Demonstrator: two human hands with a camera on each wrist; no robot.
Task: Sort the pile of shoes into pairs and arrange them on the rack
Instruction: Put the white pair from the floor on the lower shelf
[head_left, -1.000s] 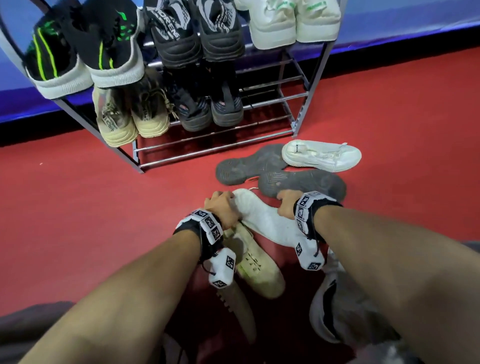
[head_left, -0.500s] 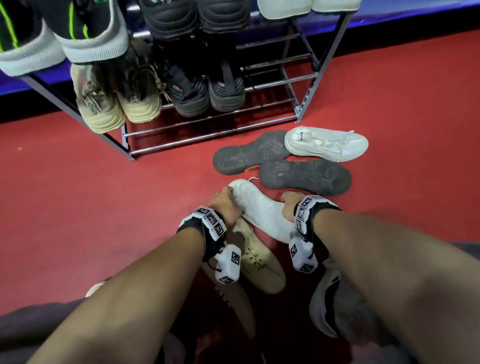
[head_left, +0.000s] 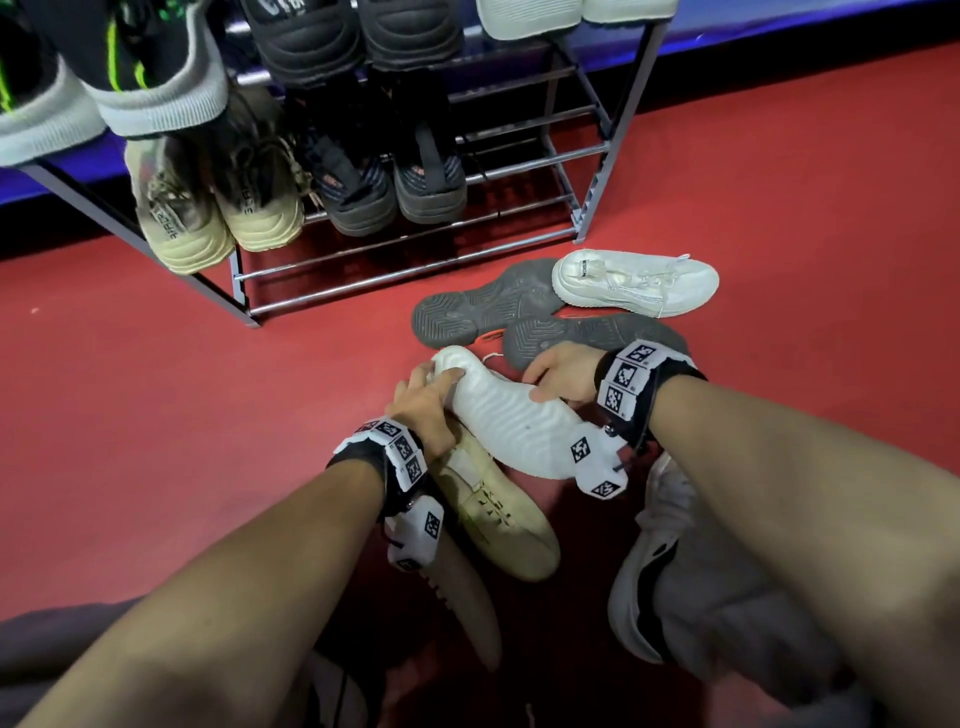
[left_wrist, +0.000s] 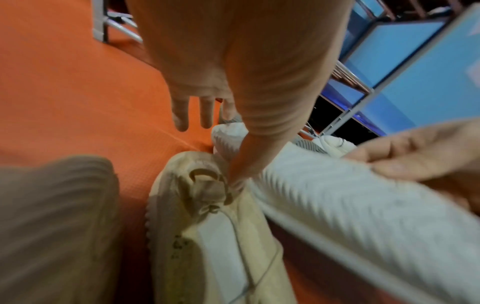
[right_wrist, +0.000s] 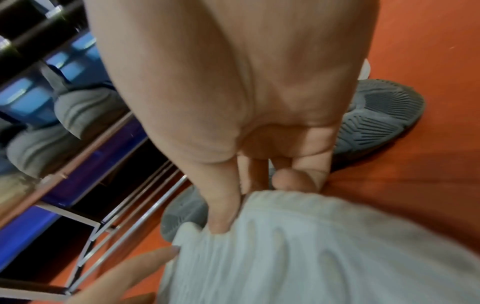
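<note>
A white shoe (head_left: 514, 421) lies sole up, tilted, between my two hands. My left hand (head_left: 426, 389) holds its far tip, thumb on the ribbed sole (left_wrist: 350, 205). Farther along the same shoe, my right hand (head_left: 558, 374) grips the side, thumb on the sole (right_wrist: 298, 257) and fingers curled over the edge. A cream shoe (head_left: 498, 514) lies under it, laces up (left_wrist: 215, 236). On the red floor beyond are two grey shoes, soles up (head_left: 483, 306) (head_left: 592, 335), and another white shoe (head_left: 634, 280) upright. The metal rack (head_left: 410, 260) stands behind with several pairs on it.
The rack's lower right (head_left: 519, 171) has bare bars. A cream sole (head_left: 467, 608) lies under my left wrist. A grey and white shoe (head_left: 639, 587) is by my right forearm. Open red floor (head_left: 156, 415) stretches left; a blue wall base runs behind.
Both hands keep their hold on the white shoe, which has risen slightly off the cream one. My view has moved closer and lower toward the rack.
</note>
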